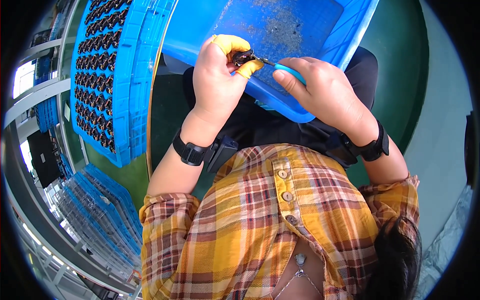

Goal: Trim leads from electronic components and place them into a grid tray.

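My left hand [218,70] wears yellow covers on its thumb and index finger and pinches a small dark part [243,58] with reddish-copper bits. In my right hand [320,87] is a slim tool with a light-blue handle [291,73]. Its dark metal tip meets the part beside the yellow-covered thumb; the exact kind of tip is too small to make out. Both hands are held over the near edge of a blue plastic bin [300,111]. Small pale scraps [282,32] lie scattered across the bin's floor.
A blue tray [134,95] at the left carries rows of similar dark parts [97,80]. Farther down on the left stand stacked clear-and-blue trays [102,210], near white metal racking [37,95]. Black bands with small boxes circle both wrists.
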### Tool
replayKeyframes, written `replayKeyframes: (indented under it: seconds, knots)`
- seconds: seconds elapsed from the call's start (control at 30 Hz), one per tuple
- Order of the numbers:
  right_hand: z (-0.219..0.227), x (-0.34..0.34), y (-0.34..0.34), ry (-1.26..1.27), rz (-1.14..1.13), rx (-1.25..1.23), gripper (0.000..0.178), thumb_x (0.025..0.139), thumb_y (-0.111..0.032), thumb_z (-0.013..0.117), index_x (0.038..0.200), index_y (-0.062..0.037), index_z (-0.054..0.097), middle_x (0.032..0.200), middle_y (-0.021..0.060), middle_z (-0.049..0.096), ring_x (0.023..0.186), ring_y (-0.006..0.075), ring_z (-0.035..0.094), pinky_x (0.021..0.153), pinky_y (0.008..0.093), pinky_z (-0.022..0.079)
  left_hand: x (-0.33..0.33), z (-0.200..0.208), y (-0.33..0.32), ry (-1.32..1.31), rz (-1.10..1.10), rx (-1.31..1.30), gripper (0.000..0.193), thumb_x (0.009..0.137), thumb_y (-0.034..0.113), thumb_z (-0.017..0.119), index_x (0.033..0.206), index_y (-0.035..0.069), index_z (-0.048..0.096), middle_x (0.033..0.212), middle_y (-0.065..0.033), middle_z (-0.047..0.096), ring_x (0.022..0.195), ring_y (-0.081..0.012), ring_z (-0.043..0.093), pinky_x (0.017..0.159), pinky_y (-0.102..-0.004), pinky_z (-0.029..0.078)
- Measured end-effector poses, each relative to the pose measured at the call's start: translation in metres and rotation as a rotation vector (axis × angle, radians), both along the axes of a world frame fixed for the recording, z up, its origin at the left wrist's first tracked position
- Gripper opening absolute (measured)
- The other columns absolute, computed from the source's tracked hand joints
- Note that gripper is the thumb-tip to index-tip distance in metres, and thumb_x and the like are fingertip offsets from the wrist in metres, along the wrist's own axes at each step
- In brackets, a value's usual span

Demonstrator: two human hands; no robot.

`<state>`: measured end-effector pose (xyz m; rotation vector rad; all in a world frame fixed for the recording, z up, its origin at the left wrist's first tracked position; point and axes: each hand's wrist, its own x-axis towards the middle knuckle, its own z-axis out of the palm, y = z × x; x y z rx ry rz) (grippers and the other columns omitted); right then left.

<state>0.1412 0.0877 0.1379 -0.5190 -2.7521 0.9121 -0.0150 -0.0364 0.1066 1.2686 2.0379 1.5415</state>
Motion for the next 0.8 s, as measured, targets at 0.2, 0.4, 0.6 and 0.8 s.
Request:
replayKeyframes:
  seconds: [0.2, 0.4, 0.6, 0.8]
  knots:
    - [-0.002, 0.0002, 0.0005, 0.004, -0.005, -0.061, 0.04, 0.093, -0.041, 0.053, 0.091, -0.0041, 0.067, 0.073, 0.0161, 0.064, 0.072, 0.0335, 0.064, 0.062, 0.0426, 0.052, 0.0002, -0.0052, -0.0021, 0.022, 0.018, -0.008, 0.037, 0.066, 0.0, 0.081, 0.093, 0.005, 0.057, 0.089, -0.0061, 0.055, 0.072, -0.0156, 0.059, 0.065, -0.0253, 0.051]
    - [-0.0033, -0.0005, -0.002, 0.006, 0.0, 0.005, 0.04, 0.092, -0.042, 0.054, 0.089, -0.0041, 0.066, 0.072, 0.015, 0.064, 0.071, 0.0331, 0.064, 0.061, 0.0423, 0.052, 0.0002, -0.0059, -0.0034, 0.146, 0.026, 0.013, 0.036, 0.065, -0.003, 0.079, 0.092, 0.005, 0.056, 0.088, -0.0068, 0.055, 0.075, -0.0186, 0.058, 0.066, -0.0265, 0.051]
    - [-0.0087, -0.0021, -0.0046, -0.004, -0.019, 0.126, 0.04, 0.091, -0.042, 0.056, 0.082, -0.0045, 0.064, 0.067, 0.0146, 0.063, 0.066, 0.031, 0.064, 0.057, 0.0401, 0.052, 0.0054, -0.001, -0.0009, 0.221, 0.056, 0.005, 0.036, 0.064, -0.005, 0.077, 0.091, 0.006, 0.056, 0.088, -0.007, 0.055, 0.075, -0.0196, 0.057, 0.064, -0.0274, 0.05]
    - [-0.0049, -0.0012, -0.0053, -0.001, -0.02, 0.207, 0.04, 0.089, -0.043, 0.057, 0.078, -0.0048, 0.062, 0.065, 0.0125, 0.061, 0.063, 0.029, 0.064, 0.056, 0.0388, 0.052, 0.0072, -0.0046, 0.0004, 0.157, 0.104, -0.018, 0.037, 0.064, -0.004, 0.078, 0.092, 0.006, 0.057, 0.088, -0.0064, 0.054, 0.072, -0.0178, 0.057, 0.062, -0.0263, 0.05]
